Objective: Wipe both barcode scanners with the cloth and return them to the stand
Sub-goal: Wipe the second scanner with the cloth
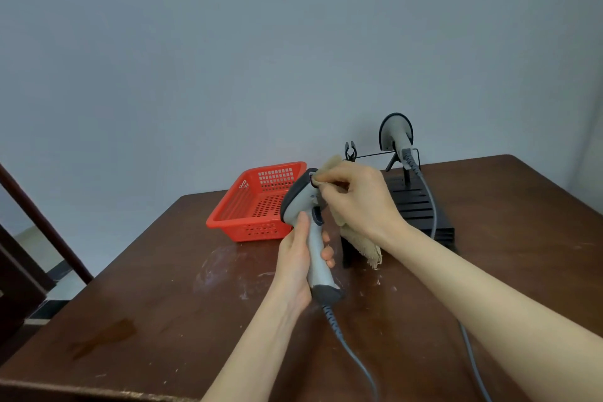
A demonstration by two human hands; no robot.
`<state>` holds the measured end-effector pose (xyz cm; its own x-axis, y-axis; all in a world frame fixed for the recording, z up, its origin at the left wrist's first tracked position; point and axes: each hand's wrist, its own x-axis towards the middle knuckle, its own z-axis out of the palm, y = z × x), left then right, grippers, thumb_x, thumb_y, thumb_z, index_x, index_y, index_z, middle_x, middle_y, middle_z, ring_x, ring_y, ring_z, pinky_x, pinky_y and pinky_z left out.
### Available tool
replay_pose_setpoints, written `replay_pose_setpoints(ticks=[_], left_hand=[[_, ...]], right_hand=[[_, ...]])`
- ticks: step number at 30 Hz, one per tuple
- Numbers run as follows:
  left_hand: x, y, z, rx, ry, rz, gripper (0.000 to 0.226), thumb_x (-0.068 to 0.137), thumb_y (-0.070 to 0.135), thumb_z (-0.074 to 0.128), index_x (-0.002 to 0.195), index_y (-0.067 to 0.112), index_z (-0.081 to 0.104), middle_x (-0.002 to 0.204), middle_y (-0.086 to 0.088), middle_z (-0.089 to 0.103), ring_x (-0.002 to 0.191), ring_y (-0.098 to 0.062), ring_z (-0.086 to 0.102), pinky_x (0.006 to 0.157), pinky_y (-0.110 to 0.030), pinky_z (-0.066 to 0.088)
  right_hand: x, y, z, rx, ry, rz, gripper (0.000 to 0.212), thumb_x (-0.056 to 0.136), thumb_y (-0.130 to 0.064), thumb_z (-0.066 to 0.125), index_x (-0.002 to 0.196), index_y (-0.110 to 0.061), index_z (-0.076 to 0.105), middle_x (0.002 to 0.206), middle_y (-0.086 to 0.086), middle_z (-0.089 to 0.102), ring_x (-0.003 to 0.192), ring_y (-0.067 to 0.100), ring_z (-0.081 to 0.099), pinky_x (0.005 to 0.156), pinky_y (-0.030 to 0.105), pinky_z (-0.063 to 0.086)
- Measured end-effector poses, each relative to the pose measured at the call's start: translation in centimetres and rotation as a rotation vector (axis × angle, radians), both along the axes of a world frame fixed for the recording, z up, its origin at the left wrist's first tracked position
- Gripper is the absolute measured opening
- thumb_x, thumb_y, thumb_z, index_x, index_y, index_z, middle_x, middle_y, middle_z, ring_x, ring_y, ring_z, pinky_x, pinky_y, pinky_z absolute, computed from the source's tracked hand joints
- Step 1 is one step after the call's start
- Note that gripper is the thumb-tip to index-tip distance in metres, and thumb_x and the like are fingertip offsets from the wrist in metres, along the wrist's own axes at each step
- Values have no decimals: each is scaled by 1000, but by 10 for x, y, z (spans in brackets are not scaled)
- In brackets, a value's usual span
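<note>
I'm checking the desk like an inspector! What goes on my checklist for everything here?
Surface: brown table with pale scuffs.
Job's things: held scanner, off the stand; second scanner on the stand; beige cloth.
Clutter: red basket left of the stand.
Hands: left hand grips the held scanner's handle; right hand holds the cloth against its head.
Cables: grey cables trail from both scanners toward the near edge.
Surroundings: plain wall; dark wooden frame at left.

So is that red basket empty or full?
Empty, as far as visible: the red basket shows only its bare perforated floor.
</note>
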<state>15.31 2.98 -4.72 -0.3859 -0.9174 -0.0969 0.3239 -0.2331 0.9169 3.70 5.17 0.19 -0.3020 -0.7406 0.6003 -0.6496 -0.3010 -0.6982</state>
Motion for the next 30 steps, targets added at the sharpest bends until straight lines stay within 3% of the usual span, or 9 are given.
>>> replay_pose_setpoints(ticks=[5,10,17,23,27,30], left_hand=[[-2,-2,3,-4,15,9,36,93,42,50,90,6,55,60,-2,54,37,-11,41,36,-21,38],[-2,-2,2,12,13,-11,37,92,43,51,91,7,55,63,-2,54,37,-10,41,35,-20,38],[-6,-3,3,4,36,-22,34,92,42,50,93,8,56,60,-3,52,36,-11,40,35,-21,38],[-6,-3,3,35,54,-20,34,93,42,50,93,8,55,59,-2,53,36,-10,41,35,-19,38],[-10,-6,4,56,60,-26,36,93,42,49,90,7,56,58,-2,53,35,-10,40,34,-19,38],[-13,-6,4,98,93,-56,38,94,44,47,87,8,57,57,-2,51,34,-9,39,33,-19,37]], right_hand=[[-7,3,2,94,146,-68,27,87,-18,56,105,-27,73,100,-11,66,95,14,60,79,35,49],[-18,6,2,238,224,-183,31,86,-19,51,106,-31,71,94,-5,62,90,22,60,73,34,48],[-8,2,8,61,19,25,25,87,-14,57,104,-24,74,86,-13,61,83,11,58,80,37,50],[-20,2,4,191,180,-129,31,90,-25,51,110,-41,68,97,-9,62,95,16,60,78,37,50],[-23,3,9,260,244,-232,34,87,-21,49,110,-37,69,108,-9,68,101,20,62,77,34,52],[-21,2,14,227,169,-181,34,82,-17,51,103,-30,73,106,-7,71,100,19,63,82,37,53]])
